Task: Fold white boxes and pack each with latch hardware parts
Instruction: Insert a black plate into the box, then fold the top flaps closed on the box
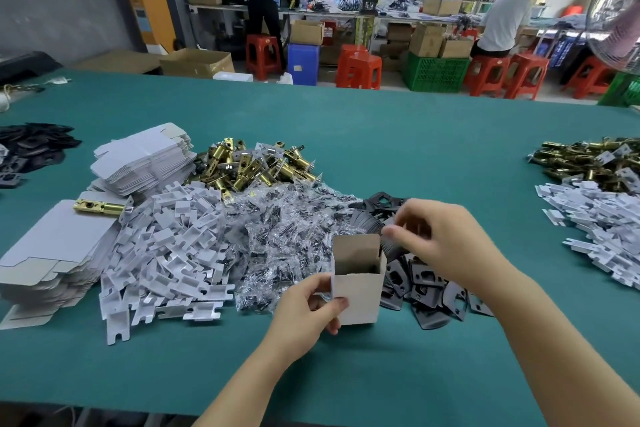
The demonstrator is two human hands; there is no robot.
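A small white box (360,291) stands upright on the green table (381,156), its top open and its rear flap raised. My left hand (308,308) grips the box's left side, thumb on the front face. My right hand (440,239) hovers just right of the box's mouth with curled, blurred fingers; whether it holds anything is unclear. Under it lies a heap of black plates (426,284). To the left sit clear screw bags (277,239), white card inserts (173,253), brass latches (256,166) and flat box blanks (145,159).
A second pile of brass latches (595,159) and white inserts (602,229) lies at the right. More box blanks (52,253) with one latch on top sit at the left. Dark parts (31,149) lie far left. Workers, red stools and crates fill the background.
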